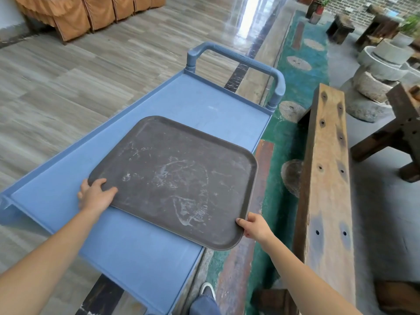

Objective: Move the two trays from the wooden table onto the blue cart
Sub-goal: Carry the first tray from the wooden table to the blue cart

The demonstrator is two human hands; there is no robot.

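Both hands hold a dark brown rectangular plastic tray (175, 176) over the blue plastic cart's (200, 103) right edge; left hand (96, 196) and right hand (254, 227) fingers clamp its near corners.

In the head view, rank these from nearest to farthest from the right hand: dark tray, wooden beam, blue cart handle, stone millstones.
1. dark tray: gripped by the right hand at its corner.
2. wooden beam: just right.
3. blue cart handle: ahead, cart's far end.
4. stone millstones: far right.
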